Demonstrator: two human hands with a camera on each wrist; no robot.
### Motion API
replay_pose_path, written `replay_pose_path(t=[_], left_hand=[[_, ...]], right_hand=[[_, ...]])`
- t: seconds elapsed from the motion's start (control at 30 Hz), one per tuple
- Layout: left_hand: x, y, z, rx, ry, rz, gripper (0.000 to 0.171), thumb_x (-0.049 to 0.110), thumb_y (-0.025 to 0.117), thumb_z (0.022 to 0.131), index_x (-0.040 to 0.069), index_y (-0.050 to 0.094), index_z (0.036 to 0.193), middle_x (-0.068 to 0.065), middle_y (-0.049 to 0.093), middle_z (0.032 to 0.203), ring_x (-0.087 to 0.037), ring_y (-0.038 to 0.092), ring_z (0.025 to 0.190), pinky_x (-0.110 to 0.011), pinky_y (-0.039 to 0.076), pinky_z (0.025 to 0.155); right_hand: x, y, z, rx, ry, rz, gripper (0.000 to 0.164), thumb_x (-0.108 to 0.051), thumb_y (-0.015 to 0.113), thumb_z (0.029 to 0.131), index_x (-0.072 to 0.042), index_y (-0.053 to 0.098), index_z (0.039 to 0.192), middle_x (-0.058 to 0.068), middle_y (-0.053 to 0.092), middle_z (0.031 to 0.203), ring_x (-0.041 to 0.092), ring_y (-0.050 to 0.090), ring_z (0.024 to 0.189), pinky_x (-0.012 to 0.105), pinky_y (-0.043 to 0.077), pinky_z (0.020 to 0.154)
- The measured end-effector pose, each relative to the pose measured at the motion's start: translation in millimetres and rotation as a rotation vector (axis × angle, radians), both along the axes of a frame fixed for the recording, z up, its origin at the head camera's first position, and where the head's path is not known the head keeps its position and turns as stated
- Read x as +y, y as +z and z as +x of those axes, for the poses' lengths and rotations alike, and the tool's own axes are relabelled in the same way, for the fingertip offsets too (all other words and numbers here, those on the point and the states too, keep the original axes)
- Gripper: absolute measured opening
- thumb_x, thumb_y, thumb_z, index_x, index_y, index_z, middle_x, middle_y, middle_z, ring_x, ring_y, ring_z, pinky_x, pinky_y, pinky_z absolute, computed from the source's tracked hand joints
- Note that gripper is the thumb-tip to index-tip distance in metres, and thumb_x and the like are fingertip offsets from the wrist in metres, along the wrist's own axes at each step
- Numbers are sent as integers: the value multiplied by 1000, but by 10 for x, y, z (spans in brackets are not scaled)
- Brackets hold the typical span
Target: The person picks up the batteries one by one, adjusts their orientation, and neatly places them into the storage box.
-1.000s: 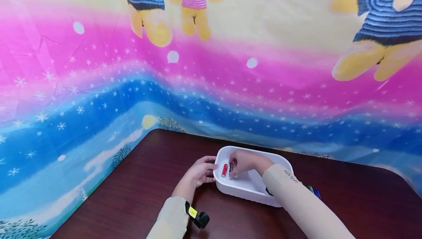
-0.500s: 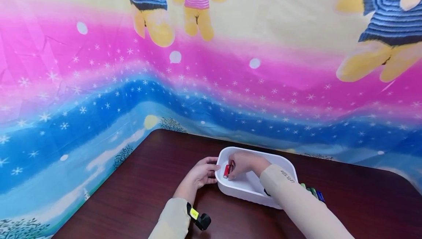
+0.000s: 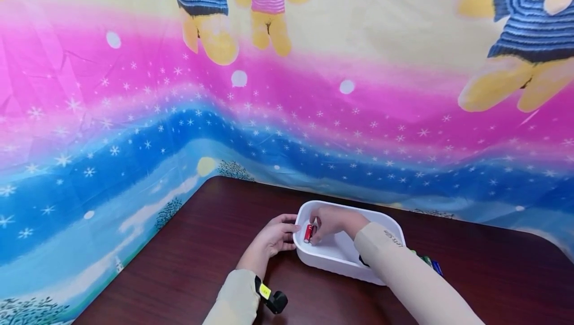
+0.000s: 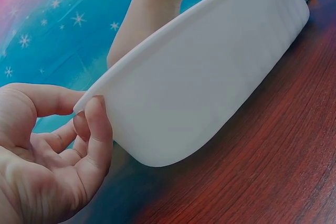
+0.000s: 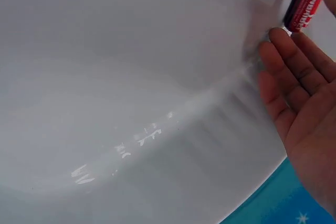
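Observation:
In the head view, a white plastic tub point(image 3: 341, 265) stands on the table. My left hand point(image 3: 275, 235) grips its left end, thumb and fingertips pinching the rim point(image 4: 92, 88) in the left wrist view. Inside the tub, my right hand point(image 3: 331, 219) reaches down to the left end and pinches a red-and-black battery point(image 5: 304, 6) between thumb and fingertips. Right beside it on the tub floor lies a red battery point(image 3: 308, 234). The fingers partly cover the pinched battery in the head view.
Several green and blue batteries point(image 3: 437, 267) lie on the table past the tub's right end, partly behind the right sleeve point(image 3: 403, 270). The dark wooden table point(image 3: 215, 215) meets a printed cloth backdrop point(image 3: 287, 115) at its far edge. A small camera point(image 3: 275, 301) is strapped to the left wrist.
My right hand has brought the battery it pinches left, up against the red battery, narrowing the gap between them. My left hand keeps its place on the rim.

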State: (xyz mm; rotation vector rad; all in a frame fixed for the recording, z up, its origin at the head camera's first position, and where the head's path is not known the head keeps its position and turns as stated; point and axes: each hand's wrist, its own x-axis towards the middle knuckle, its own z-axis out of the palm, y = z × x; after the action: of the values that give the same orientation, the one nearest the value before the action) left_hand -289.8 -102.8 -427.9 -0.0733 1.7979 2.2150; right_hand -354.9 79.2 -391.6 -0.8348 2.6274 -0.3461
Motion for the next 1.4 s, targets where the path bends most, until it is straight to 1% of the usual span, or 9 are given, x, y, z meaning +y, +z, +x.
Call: replay_pose_path(t=[0.23,0.33,0.53,0.7,0.8,0.97,1.03,1.2,1.4], left_hand=[[24,3,-2,-5,1,-20,42,5,58,87,3,45,128,-21,58,110,-21,60,75,-30,53,58],[26,2,-5,-9,2,-25,42,5,57,87,3,45,128,-23,57,113,-21,59,76,-30,53,58],[30,2,-17,-3,0,-29,43,4,58,87,2,45,128,-22,57,112,-20,59,75,-29,53,58],[25,12,-12,-6,-5,-31,44,5,57,87,2,44,129,-20,57,110,-20,58,74,-29,52,57],[17,16,-4,-9,-3,-38,44,5,57,88,2,44,129,-20,57,110,-19,58,73,-29,52,57],[11,22,-2,-8,-14,-42,44,5,57,88,2,43,130,-21,57,111,-19,58,74,-28,52,57],[9,26,-2,-5,-17,-40,44,5,57,88,2,43,130,-21,57,112,-19,58,73,-28,52,57],[9,29,-3,-2,-16,-36,44,5,57,88,2,44,130,-21,57,111,-18,57,71,-27,51,56],[12,26,14,-5,-24,-33,46,6,57,87,2,43,131,-21,56,111,-17,57,71,-27,52,56]], right_hand=[[131,157,21,-42,-18,9,59,-27,80,71,-9,56,121,-2,58,83,13,53,76,32,45,72],[249,296,29,-55,-27,19,53,-24,78,74,-11,57,121,-4,59,86,12,54,79,32,46,73],[612,634,104,-46,-46,-29,43,-18,74,79,-7,60,118,-4,60,87,12,55,80,31,48,71],[1012,779,192,-49,-104,-73,38,-15,70,82,-4,60,117,-1,61,89,13,57,83,33,51,72],[1248,783,246,-53,-148,-82,36,-15,69,83,-3,60,116,-1,61,90,15,58,85,34,51,73],[1603,751,338,-57,-177,-91,33,-14,68,84,-1,61,113,0,63,92,18,60,87,36,51,73],[1718,745,369,-54,-170,-106,33,-13,67,84,2,60,112,2,64,92,20,60,88,37,51,73],[1911,697,450,-61,-180,-143,34,-12,68,83,5,60,111,3,64,92,20,61,85,36,51,71],[2112,562,557,-56,-211,-171,34,-15,71,81,3,61,107,2,65,88,18,61,82,34,51,69]])
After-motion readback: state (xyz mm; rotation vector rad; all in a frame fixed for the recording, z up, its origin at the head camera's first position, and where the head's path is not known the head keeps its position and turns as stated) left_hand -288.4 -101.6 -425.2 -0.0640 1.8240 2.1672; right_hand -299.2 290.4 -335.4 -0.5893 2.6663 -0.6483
